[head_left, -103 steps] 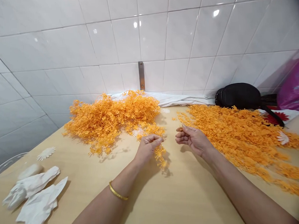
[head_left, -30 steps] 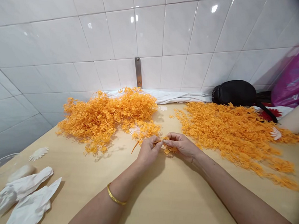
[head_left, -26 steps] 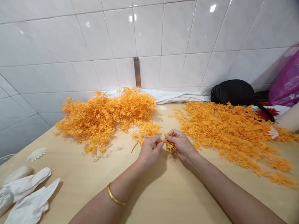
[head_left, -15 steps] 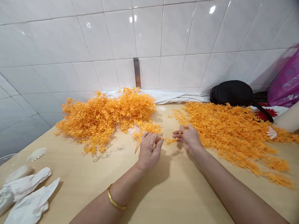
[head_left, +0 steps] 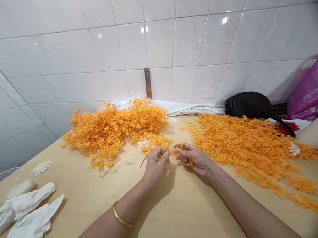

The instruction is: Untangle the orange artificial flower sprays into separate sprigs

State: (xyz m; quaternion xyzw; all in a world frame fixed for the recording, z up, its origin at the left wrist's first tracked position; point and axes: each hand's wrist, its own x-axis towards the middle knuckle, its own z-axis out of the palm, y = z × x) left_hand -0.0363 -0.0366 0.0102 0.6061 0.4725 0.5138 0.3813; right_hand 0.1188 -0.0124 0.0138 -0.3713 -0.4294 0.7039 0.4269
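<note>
My left hand [head_left: 155, 164] pinches a thin orange plastic stem [head_left: 144, 159] whose end sticks out to the left. My right hand [head_left: 195, 157] is closed on the small orange florets [head_left: 173, 151] at the stem's other end, fingertips almost meeting the left ones. Both hands hover over the middle of the beige table [head_left: 169, 210]. A tangled heap of orange plastic sprigs [head_left: 114, 126] lies behind the left hand. A flatter spread of orange pieces [head_left: 245, 143] lies to the right of my right hand.
White gloves [head_left: 25, 214] and a white petal disc [head_left: 40, 168] lie at the left. A black bag [head_left: 247, 105], a purple plastic bag [head_left: 311, 93] and a white cloth [head_left: 185, 107] sit by the tiled wall. Another person's arm [head_left: 313, 134] shows at the right edge.
Half a second ago my hands were apart; now the right hand has come back to the left and closed on the florets at the stem's end.
</note>
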